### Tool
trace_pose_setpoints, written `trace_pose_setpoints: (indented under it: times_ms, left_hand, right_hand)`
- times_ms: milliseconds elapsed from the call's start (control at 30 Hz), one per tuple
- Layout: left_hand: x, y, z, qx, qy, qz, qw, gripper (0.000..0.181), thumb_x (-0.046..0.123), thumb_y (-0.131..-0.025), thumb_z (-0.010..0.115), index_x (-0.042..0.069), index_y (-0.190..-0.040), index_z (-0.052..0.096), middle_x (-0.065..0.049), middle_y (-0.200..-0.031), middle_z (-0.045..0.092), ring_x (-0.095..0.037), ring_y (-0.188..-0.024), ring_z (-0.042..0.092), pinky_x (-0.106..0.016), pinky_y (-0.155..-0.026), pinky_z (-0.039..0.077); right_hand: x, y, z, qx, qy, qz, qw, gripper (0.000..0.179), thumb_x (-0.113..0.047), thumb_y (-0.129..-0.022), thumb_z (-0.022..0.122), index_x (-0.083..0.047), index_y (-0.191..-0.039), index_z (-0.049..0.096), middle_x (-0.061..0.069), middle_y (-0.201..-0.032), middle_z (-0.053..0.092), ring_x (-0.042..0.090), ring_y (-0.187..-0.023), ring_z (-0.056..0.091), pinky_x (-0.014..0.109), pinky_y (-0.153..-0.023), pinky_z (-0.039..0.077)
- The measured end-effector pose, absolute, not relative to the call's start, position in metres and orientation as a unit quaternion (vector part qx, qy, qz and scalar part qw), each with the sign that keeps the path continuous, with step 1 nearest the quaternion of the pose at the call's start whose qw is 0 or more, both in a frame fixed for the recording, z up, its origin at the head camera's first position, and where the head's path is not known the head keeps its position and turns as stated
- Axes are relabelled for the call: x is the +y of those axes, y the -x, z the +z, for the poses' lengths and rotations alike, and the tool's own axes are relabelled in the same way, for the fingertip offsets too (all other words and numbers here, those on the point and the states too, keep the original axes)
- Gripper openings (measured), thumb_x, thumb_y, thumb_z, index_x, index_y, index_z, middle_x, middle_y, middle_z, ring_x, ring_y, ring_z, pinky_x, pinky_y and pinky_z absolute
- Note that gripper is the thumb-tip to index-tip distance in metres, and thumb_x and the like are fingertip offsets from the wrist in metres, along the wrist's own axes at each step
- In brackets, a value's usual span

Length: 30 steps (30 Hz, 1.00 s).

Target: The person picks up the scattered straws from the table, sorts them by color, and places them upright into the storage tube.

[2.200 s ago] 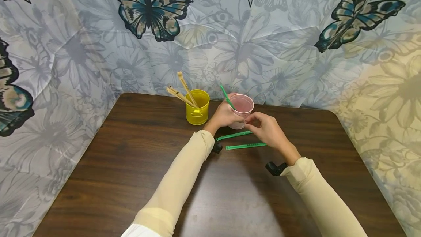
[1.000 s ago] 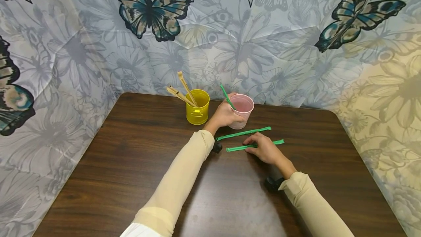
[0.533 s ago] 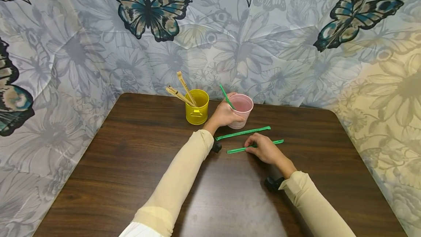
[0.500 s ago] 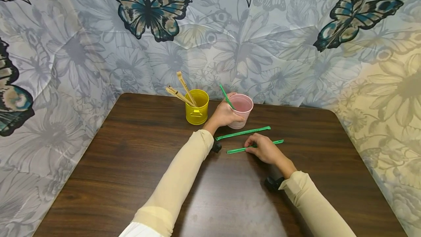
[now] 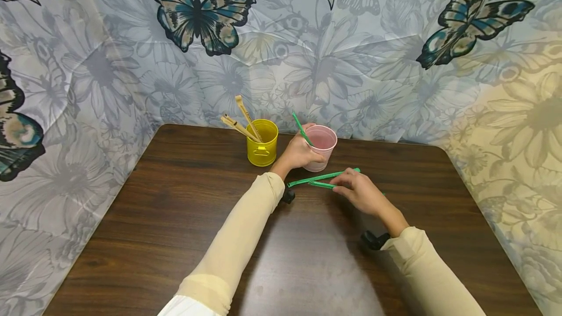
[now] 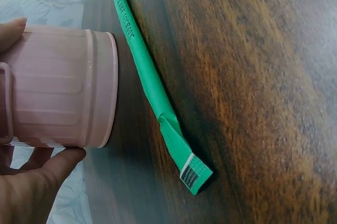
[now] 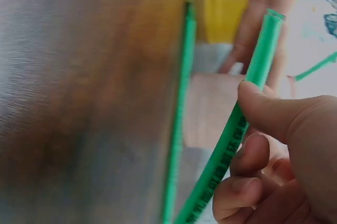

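Observation:
My left hand (image 5: 298, 154) grips the side of a small pink bucket (image 5: 323, 148), which stands upright at the back of the table. One green wrapped straw (image 5: 303, 129) leans out over the bucket's rim. My right hand (image 5: 360, 191) pinches another green wrapped straw (image 7: 226, 148) between thumb and fingers, above the table in the right wrist view. Printed characters run along its wrapper. A third green wrapped straw (image 6: 142, 66) lies on the table just in front of the bucket. The far end of the held straw is mostly hidden behind my right hand in the head view.
Left of the pink bucket stands a yellow bucket (image 5: 262, 154) with several beige wrapped straws (image 5: 240, 127) leaning out. The brown wooden table (image 5: 167, 218) meets a wall covered with butterfly-patterned cloth (image 5: 351, 72) at the back.
My right hand has left the pink bucket, taken hold of the nearer straw on the table and raised it, turning it slightly. My left hand keeps its grip on the bucket.

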State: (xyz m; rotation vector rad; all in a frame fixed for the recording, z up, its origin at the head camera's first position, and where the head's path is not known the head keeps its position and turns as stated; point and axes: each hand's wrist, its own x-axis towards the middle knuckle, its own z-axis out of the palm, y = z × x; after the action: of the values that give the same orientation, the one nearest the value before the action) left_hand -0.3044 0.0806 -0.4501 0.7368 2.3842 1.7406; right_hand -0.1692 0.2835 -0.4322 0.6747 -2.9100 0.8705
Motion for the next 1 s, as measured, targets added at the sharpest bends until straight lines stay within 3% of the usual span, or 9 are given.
trace_pose_setpoints:
  times_ms: [233, 667, 1000]
  left_hand:
    - [0.080, 0.306, -0.450, 0.781, -0.241, 0.574, 0.051, 0.101, 0.006, -0.068, 0.092, 0.011, -0.152, 0.036, -0.009, -0.137, 0.062, -0.022, -0.126, 0.060, -0.033, -0.109, 0.049]
    - [0.082, 0.306, -0.451, 0.771, -0.255, 0.580, 0.060, 0.100, 0.005, -0.067, 0.092, 0.011, -0.150, 0.038, -0.008, -0.138, 0.061, -0.022, -0.126, 0.060, -0.034, -0.109, 0.049]
    - [0.079, 0.305, -0.450, 0.768, -0.247, 0.587, 0.064, 0.100, 0.004, -0.067, 0.092, 0.012, -0.150, 0.037, -0.008, -0.137, 0.061, -0.022, -0.125, 0.059, -0.035, -0.108, 0.049]
  right_hand:
    - [0.284, 0.174, -0.398, -0.928, -0.201, 0.306, 0.073, 0.016, -0.010, -0.092, 0.075, -0.013, -0.107, 0.074, 0.001, -0.097, 0.066, 0.011, -0.064, 0.051, 0.024, -0.057, 0.044]
    - [0.278, 0.190, -0.346, -0.912, -0.214, 0.303, 0.177, 0.013, -0.009, -0.093, 0.074, -0.009, -0.104, 0.069, 0.001, -0.079, 0.059, 0.008, -0.057, 0.045, 0.023, -0.053, 0.039]
    - [0.252, 0.209, -0.324, -0.865, -0.201, 0.377, 0.264, 0.010, -0.009, -0.095, 0.071, -0.003, -0.103, 0.068, 0.002, -0.087, 0.057, 0.005, -0.050, 0.036, 0.020, -0.049, 0.030]
